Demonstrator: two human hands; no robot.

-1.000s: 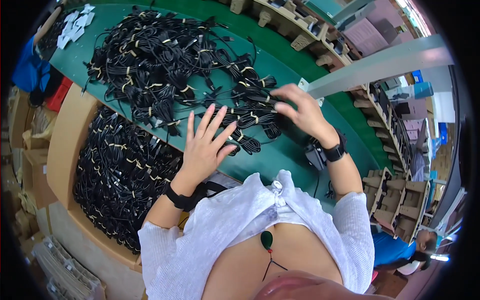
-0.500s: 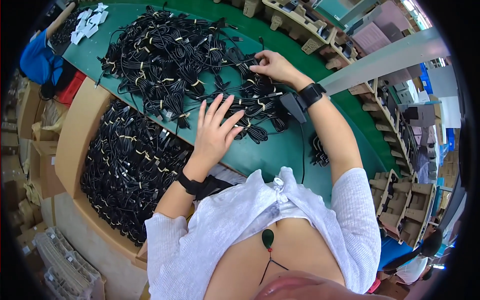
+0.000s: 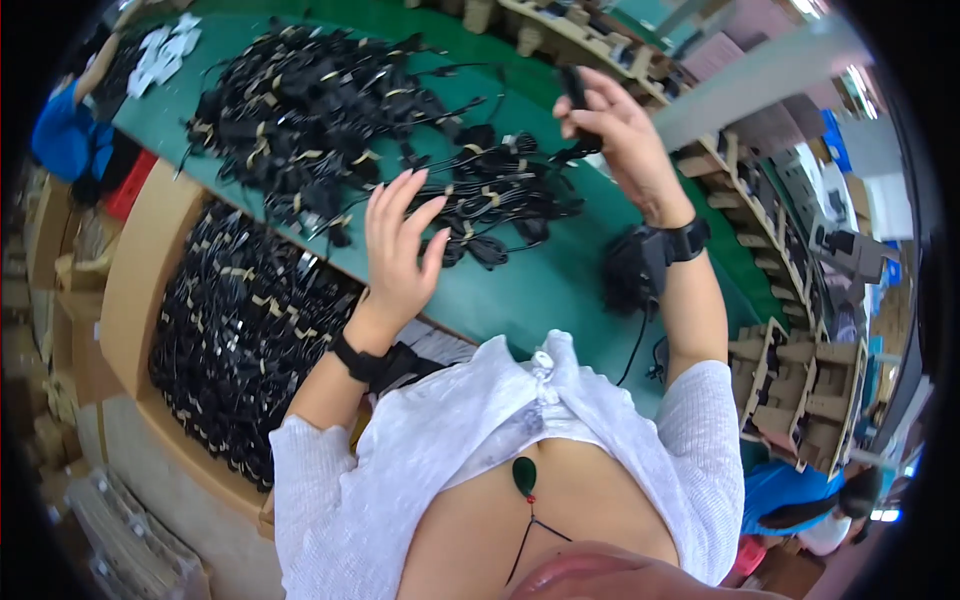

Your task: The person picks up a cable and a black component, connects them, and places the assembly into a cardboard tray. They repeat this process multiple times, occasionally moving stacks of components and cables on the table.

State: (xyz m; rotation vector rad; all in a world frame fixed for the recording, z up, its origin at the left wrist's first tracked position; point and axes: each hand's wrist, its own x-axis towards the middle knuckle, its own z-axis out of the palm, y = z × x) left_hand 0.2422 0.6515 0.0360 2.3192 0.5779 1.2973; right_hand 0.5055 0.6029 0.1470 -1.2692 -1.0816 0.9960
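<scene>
My right hand (image 3: pixel 625 135) is raised over the far side of the green table, its fingers closed on a black cable (image 3: pixel 573 88). A dark end of the cable hangs below the fingers, too blurred to make out. My left hand (image 3: pixel 400 250) is open, fingers spread, at the near edge of a small group of black cable bundles (image 3: pixel 500 200) tied with pale bands. I cannot tell whether its fingertips touch them. Farther left lies a larger heap of tied black cables (image 3: pixel 310 110). Both wrists wear black straps; a dark block sits at the right one.
A large cardboard box (image 3: pixel 130 290) full of tied black cables stands against the near left table edge. White slips (image 3: pixel 165 55) lie at the far left, beside a person in blue (image 3: pixel 70 135). Moulded brown trays (image 3: pixel 800 400) line the right; a grey post (image 3: pixel 765 80) slants across the far right.
My right hand has lifted from the small cable group and moved right, carrying a black cable. My left hand has shifted slightly left and nearer with its fingers still spread.
</scene>
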